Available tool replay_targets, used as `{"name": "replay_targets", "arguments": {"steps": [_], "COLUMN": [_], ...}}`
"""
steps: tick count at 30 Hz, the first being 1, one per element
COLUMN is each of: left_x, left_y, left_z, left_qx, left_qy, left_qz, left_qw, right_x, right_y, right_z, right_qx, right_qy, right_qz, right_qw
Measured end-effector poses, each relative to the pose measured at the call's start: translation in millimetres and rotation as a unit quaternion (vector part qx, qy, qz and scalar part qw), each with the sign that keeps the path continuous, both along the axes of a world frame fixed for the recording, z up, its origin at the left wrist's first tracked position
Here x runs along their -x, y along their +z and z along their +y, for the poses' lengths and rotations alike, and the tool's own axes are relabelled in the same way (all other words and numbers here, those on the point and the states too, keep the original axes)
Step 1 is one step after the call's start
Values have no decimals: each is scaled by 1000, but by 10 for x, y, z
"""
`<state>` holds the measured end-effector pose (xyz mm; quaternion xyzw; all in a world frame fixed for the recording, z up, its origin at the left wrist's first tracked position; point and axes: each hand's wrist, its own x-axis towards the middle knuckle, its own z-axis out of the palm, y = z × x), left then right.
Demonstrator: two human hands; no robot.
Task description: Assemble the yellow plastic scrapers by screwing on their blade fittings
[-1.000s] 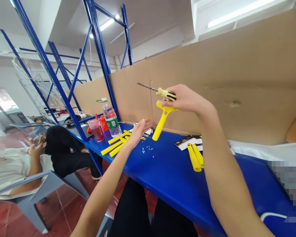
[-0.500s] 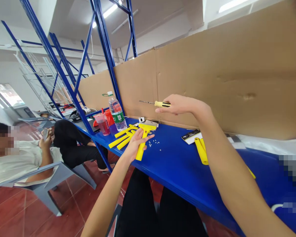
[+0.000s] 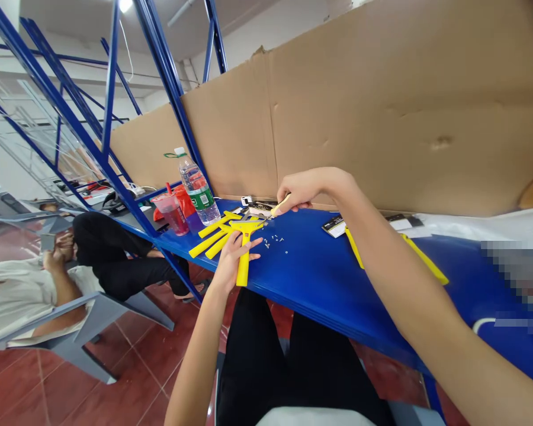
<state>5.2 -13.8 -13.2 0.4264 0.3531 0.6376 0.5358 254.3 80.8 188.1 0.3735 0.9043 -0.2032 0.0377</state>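
My left hand [image 3: 231, 260] grips a yellow T-shaped scraper [image 3: 243, 269] by its handle, near the table's front edge. My right hand [image 3: 302, 188] is closed around the pale yellow handle of a screwdriver [image 3: 281, 205]. Its shaft slopes down to the left, and the tip is at the right end of the scraper's head; whether it touches cannot be made out. More yellow scrapers [image 3: 208, 242] lie just left of my left hand. Several small screws [image 3: 274, 239] are scattered on the blue table [image 3: 311, 278] to the right of the held scraper.
A water bottle [image 3: 199, 192] and a cup of red drink [image 3: 172, 214] stand at the back left by a blue rack post [image 3: 169, 77]. Cardboard [image 3: 359, 118] walls off the back. More yellow pieces [image 3: 426, 260] lie at right. A person [image 3: 31, 296] sits in a grey chair at left.
My right hand has swung the screwdriver from pointing left in the air down to the scraper's head. My left hand still holds the scraper. The view has turned somewhat.
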Motion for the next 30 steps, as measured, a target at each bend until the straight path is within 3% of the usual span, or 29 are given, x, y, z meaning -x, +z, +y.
{"name": "replay_targets", "arguments": {"steps": [5, 16, 30], "left_x": [9, 3, 15], "left_y": [-42, -31, -6], "left_z": [17, 25, 20], "left_qx": [-7, 15, -8], "left_qy": [-11, 2, -44], "left_qz": [11, 21, 94], "left_qw": [1000, 1000, 995], "right_x": [11, 59, 199], "right_y": [-19, -84, -39], "right_z": [28, 80, -175], "right_qx": [-30, -28, -135], "right_qy": [-3, -9, -22], "right_qz": [3, 2, 21], "right_qw": [1000, 1000, 990]}}
